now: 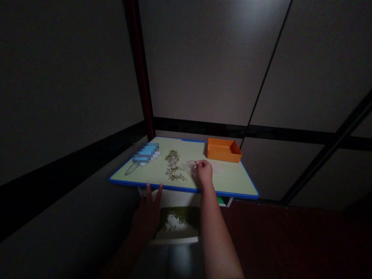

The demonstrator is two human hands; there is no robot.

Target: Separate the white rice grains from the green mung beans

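On the pale tabletop, my right hand (pixel 204 170) is closed, with its fingertips pinched on a clear plastic piece (pixel 191 166) whose exact kind I cannot make out. Left of it lies a loose spread of small green and pale bean-like grains (pixel 173 166). My left hand (pixel 148 207) is in shadow at the table's front edge, fingers apart and nothing visible in it. Just beyond that hand, below the tabletop, a white bin (pixel 177 198) holds many green grains (pixel 181 217).
An orange open box (pixel 223 155) stands at the back right of the blue-edged table (pixel 232 180). At the left lies a blurred-out blue item (pixel 146 153) with a cord loop (pixel 131 169). Dark wall panels (pixel 203 69) close in behind and at the left.
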